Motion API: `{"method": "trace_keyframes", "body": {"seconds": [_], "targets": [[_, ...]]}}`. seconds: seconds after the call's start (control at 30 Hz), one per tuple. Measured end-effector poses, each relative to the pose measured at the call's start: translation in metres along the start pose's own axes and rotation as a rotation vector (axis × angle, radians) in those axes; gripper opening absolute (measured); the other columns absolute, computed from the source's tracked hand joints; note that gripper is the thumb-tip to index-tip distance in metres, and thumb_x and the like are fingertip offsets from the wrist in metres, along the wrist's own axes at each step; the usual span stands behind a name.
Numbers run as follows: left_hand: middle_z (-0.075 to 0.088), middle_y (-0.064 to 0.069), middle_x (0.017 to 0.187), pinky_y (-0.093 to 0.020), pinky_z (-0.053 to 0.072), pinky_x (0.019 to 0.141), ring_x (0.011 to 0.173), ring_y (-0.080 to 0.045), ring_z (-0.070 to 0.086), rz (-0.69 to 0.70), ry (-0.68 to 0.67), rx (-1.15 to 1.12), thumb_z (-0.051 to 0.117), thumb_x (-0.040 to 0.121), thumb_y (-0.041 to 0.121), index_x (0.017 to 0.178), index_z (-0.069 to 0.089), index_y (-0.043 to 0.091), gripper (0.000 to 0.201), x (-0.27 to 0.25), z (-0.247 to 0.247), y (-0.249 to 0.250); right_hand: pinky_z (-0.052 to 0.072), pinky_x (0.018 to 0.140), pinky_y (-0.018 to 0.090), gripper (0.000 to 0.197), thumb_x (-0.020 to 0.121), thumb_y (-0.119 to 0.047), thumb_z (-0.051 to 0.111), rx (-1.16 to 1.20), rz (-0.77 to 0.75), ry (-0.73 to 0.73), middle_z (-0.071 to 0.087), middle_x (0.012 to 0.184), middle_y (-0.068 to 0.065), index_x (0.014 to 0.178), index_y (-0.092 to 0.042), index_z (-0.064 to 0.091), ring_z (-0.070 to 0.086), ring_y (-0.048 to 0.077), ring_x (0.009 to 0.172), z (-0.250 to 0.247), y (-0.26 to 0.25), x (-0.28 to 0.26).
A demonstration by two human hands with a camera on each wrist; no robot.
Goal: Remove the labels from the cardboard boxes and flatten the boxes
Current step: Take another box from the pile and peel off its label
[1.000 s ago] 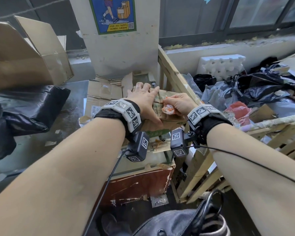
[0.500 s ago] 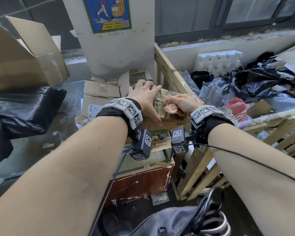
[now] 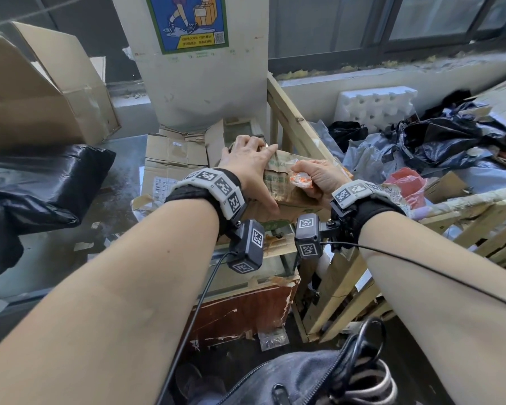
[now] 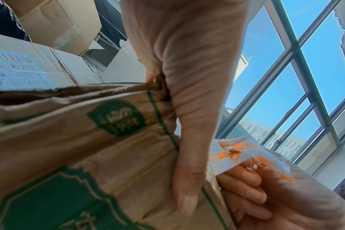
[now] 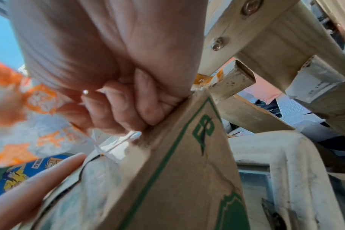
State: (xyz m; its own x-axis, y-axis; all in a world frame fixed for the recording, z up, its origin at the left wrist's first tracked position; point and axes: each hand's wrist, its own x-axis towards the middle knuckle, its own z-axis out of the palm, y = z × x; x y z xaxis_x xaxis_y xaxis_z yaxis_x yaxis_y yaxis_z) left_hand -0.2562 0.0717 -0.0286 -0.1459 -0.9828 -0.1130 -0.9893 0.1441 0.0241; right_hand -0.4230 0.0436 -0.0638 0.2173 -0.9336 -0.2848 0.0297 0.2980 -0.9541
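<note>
Closest in, both forearms reach forward over a worn wooden cabinet. On top of it lies the green-printed cardboard box, already pressed nearly flat. The left hand lies spread on the box, fingers straight and thumb along its near edge, pinning it down. The right hand is curled in a fist around a crumpled orange-and-white label (it looks like tape or sticker film), which the right wrist view shows still joined to the box by a thin strip.

So the step in hand is label removal, and it seems almost finished. The next move likely calls for a firm pull away from the box while the left hand keeps its weight down, then somewhere to drop the scrap.

Room is tight on the right: the slatted wooden crate stands just beside the fist. To the left there is more room, above flattened boxes, one with a barcode sticker still on. Farther back stand a large open carton and windows.
</note>
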Motion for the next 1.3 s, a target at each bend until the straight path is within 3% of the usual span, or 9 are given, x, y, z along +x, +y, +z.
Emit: {"method": "trace_keyframes", "body": {"seconds": [0.17,0.67,1.3], "targets": [[0.025,0.001,0.147,-0.050,0.024,0.111,0.139,-0.022,0.011,-0.001,0.014,-0.006,0.078,0.041,0.075,0.153,0.014,0.030,0.136,-0.001,0.002,-0.002,0.022,0.027,0.011,0.017,0.087,-0.010,0.060,0.038,-0.001,0.021,0.046,0.046,0.000,0.070,-0.011,0.058,0.033,0.006,0.026,-0.001,0.004,0.003],[0.026,0.001,0.146,-0.051,0.024,0.112,0.139,-0.022,0.011,0.006,0.038,0.000,0.079,0.040,0.074,0.152,0.014,0.030,0.137,-0.006,0.005,-0.002,0.016,0.028,0.009,0.030,0.091,-0.008,0.051,0.107,-0.039,-0.041,0.041,0.034,-0.003,0.062,-0.011,0.045,0.028,0.007,0.022,-0.003,0.009,-0.001],[0.025,0.002,0.147,-0.051,0.023,0.113,0.140,-0.022,0.010,0.016,0.069,-0.023,0.080,0.041,0.073,0.153,0.014,0.030,0.136,-0.009,0.008,-0.006,0.016,0.027,0.011,0.024,0.091,-0.008,0.047,0.242,-0.040,-0.028,0.042,0.035,-0.003,0.067,-0.010,0.044,0.028,0.005,0.023,-0.002,0.011,-0.010]]}}
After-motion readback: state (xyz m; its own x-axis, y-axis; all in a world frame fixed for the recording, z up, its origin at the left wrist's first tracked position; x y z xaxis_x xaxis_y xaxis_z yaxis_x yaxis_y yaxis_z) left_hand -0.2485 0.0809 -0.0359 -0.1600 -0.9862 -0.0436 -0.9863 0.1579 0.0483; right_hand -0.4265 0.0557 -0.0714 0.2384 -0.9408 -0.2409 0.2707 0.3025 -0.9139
